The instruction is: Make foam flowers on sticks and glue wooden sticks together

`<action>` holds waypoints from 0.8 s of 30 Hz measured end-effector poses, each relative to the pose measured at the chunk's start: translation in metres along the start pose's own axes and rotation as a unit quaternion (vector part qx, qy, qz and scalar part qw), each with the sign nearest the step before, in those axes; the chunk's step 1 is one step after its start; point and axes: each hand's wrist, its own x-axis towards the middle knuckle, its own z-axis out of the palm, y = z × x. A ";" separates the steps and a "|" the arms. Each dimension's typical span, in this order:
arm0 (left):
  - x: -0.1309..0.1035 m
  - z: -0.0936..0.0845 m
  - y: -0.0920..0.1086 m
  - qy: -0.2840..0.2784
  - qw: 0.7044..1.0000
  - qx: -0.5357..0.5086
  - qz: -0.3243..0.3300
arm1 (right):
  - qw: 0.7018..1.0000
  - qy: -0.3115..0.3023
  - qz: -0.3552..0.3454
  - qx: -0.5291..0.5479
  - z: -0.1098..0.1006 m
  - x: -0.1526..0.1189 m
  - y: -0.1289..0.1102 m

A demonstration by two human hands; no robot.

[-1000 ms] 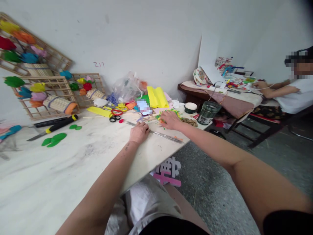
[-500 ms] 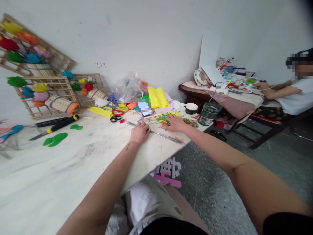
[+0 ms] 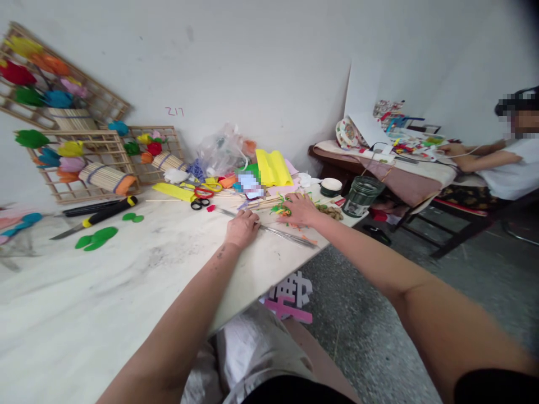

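Observation:
My left hand rests on the white table, its fingers closed over thin grey wire-like rods that run out to the right. A small red piece lies by the rods' left end. Over a pile of green, yellow and orange scraps is my right hand, palm down with its fingers spread. Thin wooden sticks lie just behind it.
Scissors, yellow paper and a phone lie behind. A knife is at left, below flower-decorated stick frames. A dark green jar stands right. Another person sits at a second table.
My right hand has lifted slightly, its fingers more spread over the scraps. My left hand has stayed on the rods. The whole view has shifted a little.

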 end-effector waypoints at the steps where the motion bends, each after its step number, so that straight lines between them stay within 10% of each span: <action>1: 0.000 0.000 0.000 -0.001 1.000 0.000 0.000 | 1.000 -0.005 -0.006 0.000 0.000 0.002 -0.001; 11: 0.000 0.003 -0.002 0.028 1.000 -0.004 0.011 | 0.981 -0.158 0.106 0.038 -0.023 0.017 -0.018; 18: 0.021 0.000 0.000 0.016 0.996 -0.029 0.085 | 0.995 -0.030 0.089 -0.012 -0.037 0.043 -0.035; 24: 0.035 -0.002 0.009 -0.031 0.993 -0.046 0.102 | 0.990 -0.071 0.106 0.062 -0.022 0.073 -0.041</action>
